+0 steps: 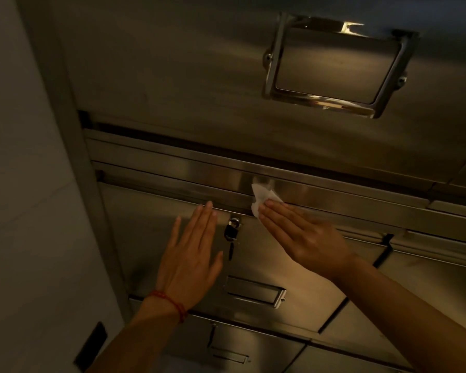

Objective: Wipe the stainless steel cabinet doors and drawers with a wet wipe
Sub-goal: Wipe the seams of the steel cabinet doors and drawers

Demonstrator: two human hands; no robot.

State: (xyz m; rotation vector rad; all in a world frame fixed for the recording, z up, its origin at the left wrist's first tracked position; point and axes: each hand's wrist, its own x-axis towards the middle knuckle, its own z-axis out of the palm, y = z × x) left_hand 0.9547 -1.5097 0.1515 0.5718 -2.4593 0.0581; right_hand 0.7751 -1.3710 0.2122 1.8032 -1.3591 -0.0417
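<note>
- Right hand (304, 235), fingers straight, pressing crumpled white wipe (262, 196) on brushed steel rail (172, 181)
- Left hand (191, 254) flat on drawer (145, 238), holding nothing; two recessed handles below, perhaps more

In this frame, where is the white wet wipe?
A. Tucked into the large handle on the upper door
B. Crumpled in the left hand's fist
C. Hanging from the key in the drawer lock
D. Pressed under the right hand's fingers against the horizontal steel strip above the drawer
D: the wet wipe shows from under the straight fingertips of the right hand on the steel strip, while the left hand lies flat and bare on the drawer front.
</note>
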